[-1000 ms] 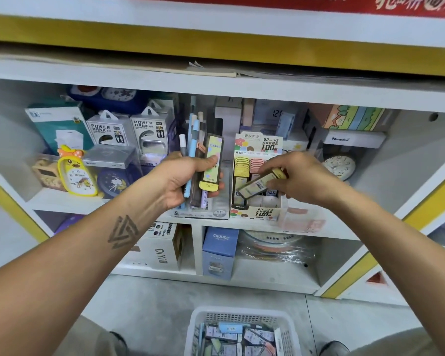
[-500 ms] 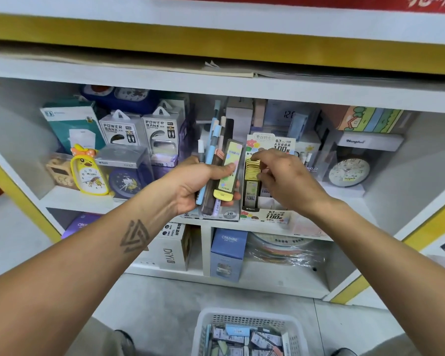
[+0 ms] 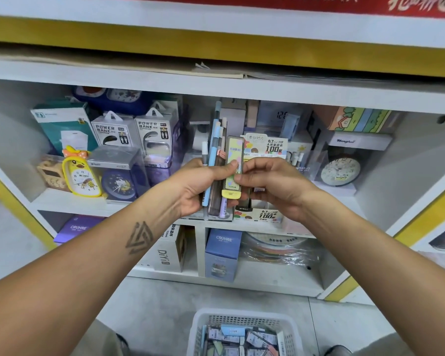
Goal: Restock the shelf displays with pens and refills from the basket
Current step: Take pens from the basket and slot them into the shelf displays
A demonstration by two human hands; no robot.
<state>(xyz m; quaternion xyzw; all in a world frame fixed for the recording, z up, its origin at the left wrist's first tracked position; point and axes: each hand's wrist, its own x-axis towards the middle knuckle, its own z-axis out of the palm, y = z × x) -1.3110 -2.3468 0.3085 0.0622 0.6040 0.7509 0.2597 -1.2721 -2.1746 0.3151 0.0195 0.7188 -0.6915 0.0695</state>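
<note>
The flat yellow-capped refill case with a pastel label [image 3: 233, 170] stands upright in front of the middle shelf, yellow cap at the bottom. Its label print is too small to read. My left hand [image 3: 198, 187] grips it together with a bundle of slim pens in light blue, lilac and smoky clear plastic [image 3: 215, 160], thumb pressed across the case front. My right hand [image 3: 270, 187] pinches the right edge of the same case between thumb and fingertips.

Directly behind the hands stands the white cardboard refill display box [image 3: 266, 150]. Its header card reads "0.7 HB" and "100", and the same figures repeat on its front lip. One dark refill case stands in it below my right hand.

To the left on the same shelf are two clear hanging packs [image 3: 131, 132], each marked "POWER BANK". In front of them stand a yellow duck-shaped alarm clock [image 3: 81, 173] and a dark blue round clock in a clear box [image 3: 118, 178]. To the right, a pale round clock [image 3: 341, 170] sits under a white box lettered "Henghui".

On the lower shelf, a blue carton [image 3: 222, 253] reads "CRUHRE"; a white carton [image 3: 168, 250] reads "DIY".

The white perforated plastic basket [image 3: 244, 317] sits on the floor below, holding small packets.
</note>
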